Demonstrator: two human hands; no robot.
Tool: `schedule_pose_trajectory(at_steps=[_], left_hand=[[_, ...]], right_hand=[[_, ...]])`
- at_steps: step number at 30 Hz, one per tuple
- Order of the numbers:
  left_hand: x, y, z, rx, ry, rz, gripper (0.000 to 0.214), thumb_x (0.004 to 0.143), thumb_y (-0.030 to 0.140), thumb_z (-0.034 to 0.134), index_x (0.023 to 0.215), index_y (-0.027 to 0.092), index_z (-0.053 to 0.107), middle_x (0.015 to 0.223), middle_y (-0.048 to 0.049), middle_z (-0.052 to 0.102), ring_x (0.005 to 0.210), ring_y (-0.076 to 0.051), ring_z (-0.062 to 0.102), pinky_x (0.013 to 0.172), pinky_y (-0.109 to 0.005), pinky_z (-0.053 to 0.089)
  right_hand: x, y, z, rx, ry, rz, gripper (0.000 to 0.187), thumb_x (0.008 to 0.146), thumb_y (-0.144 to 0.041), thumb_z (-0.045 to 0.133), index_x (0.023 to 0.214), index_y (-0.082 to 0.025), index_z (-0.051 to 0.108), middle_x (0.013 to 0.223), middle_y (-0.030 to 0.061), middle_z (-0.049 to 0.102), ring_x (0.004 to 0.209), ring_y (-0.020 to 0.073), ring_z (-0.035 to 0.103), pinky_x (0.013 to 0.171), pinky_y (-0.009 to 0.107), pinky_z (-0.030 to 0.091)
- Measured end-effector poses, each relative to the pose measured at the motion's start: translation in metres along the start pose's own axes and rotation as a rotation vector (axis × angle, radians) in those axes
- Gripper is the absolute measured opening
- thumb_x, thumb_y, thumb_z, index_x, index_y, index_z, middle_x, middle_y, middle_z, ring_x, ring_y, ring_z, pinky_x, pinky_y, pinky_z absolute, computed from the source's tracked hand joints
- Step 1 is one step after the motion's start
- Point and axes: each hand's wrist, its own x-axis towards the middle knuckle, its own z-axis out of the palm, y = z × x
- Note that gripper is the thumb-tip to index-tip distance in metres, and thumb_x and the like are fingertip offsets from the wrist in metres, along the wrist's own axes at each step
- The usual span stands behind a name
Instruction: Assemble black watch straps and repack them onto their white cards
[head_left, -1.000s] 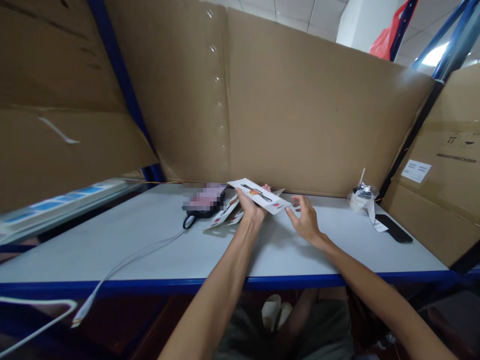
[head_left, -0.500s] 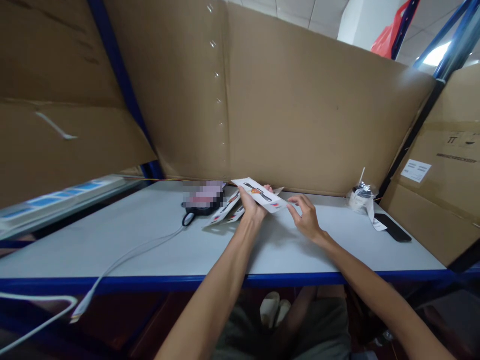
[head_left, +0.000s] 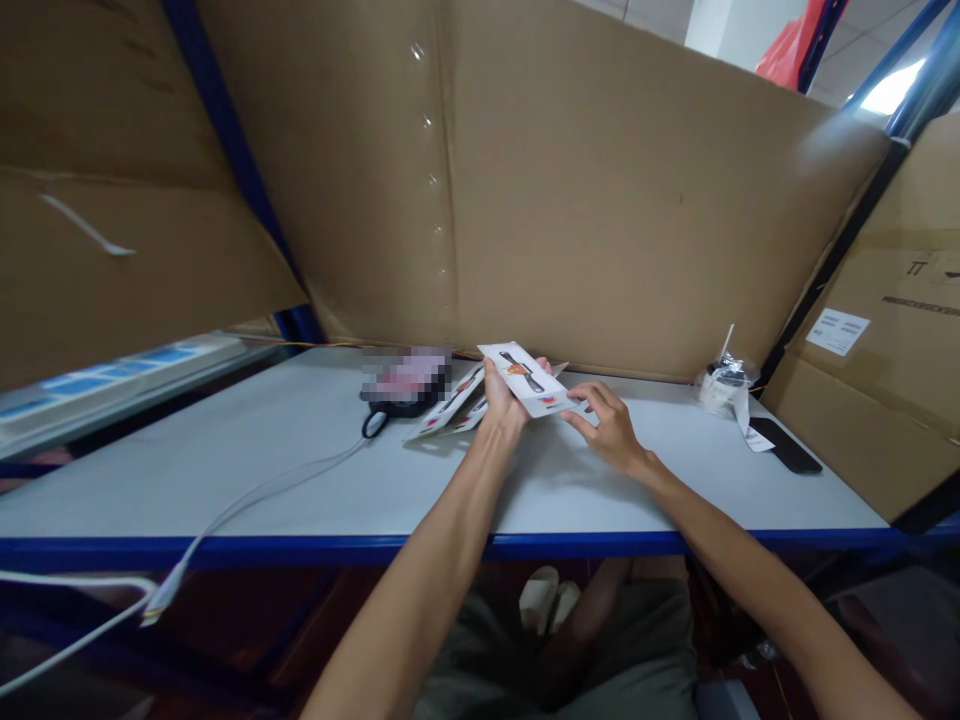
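Note:
A white printed card [head_left: 523, 372], showing a dark handled tool and an orange patch, is tilted above the table. My left hand [head_left: 504, 402] is closed round its left side, with fingertips showing beyond the far edge. At the card's right corner, the thumb and index finger of my right hand [head_left: 606, 428] pinch the edge. More cards with similar printing [head_left: 448, 405] lean just left of my left hand, partly hidden behind it. Whether the left hand also holds these is unclear.
On the grey table [head_left: 300, 500], a dark device [head_left: 409, 400] with a blurred-out screen and a white cable [head_left: 255, 490] lies left. A plastic-wrapped cup [head_left: 724, 385] and a black phone-like slab [head_left: 787, 447] are at right. A cardboard wall [head_left: 600, 200] closes the back.
My right hand has moved left onto the card's corner, where a small gap showed before. The card has tilted slightly in my left hand. The whole view has shifted a little.

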Motion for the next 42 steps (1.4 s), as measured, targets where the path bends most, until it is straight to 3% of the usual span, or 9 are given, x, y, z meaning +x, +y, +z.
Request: schedule_pose_trajectory(at_steps=[6, 21, 32, 42], left_hand=[[-0.004, -0.001, 0.001, 0.022, -0.019, 0.006, 0.054, 0.102, 0.065, 0.038, 0.097, 0.019, 0.065, 0.078, -0.0083, 0.068, 0.075, -0.026, 0.072, 0.075, -0.047, 0.064], [-0.011, -0.002, 0.003, 0.077, 0.033, 0.011, 0.059, 0.098, 0.074, 0.038, 0.099, 0.020, 0.063, 0.084, -0.0087, 0.068, 0.081, -0.026, 0.072, 0.075, -0.047, 0.065], [-0.008, -0.004, 0.003, 0.128, 0.081, 0.014, 0.061, 0.099, 0.074, 0.034, 0.099, 0.020, 0.064, 0.085, -0.0090, 0.066, 0.081, -0.025, 0.070, 0.074, -0.045, 0.065], [-0.012, -0.015, 0.003, 0.103, -0.004, -0.043, 0.064, 0.097, 0.075, 0.040, 0.111, 0.018, 0.066, 0.092, -0.0111, 0.069, 0.085, -0.025, 0.072, 0.081, -0.046, 0.064]], right_hand=[[0.000, -0.003, 0.000, 0.093, 0.008, 0.037, 0.024, 0.100, -0.043, 0.063, 0.113, -0.024, 0.069, 0.109, 0.0087, 0.070, 0.099, 0.0226, 0.067, 0.082, 0.035, 0.057], [-0.001, -0.003, -0.001, 0.002, -0.008, -0.048, 0.024, 0.095, -0.029, 0.071, 0.119, -0.025, 0.068, 0.115, 0.0099, 0.070, 0.108, 0.0261, 0.066, 0.093, 0.042, 0.055], [-0.002, -0.013, -0.001, 0.044, 0.016, -0.071, 0.012, 0.095, -0.017, 0.062, 0.100, -0.025, 0.071, 0.102, 0.0072, 0.071, 0.101, 0.0253, 0.065, 0.092, 0.043, 0.054], [-0.001, -0.012, 0.001, -0.103, 0.021, -0.103, 0.017, 0.091, -0.009, 0.056, 0.095, -0.023, 0.065, 0.099, 0.0069, 0.070, 0.094, 0.0243, 0.063, 0.087, 0.037, 0.051]])
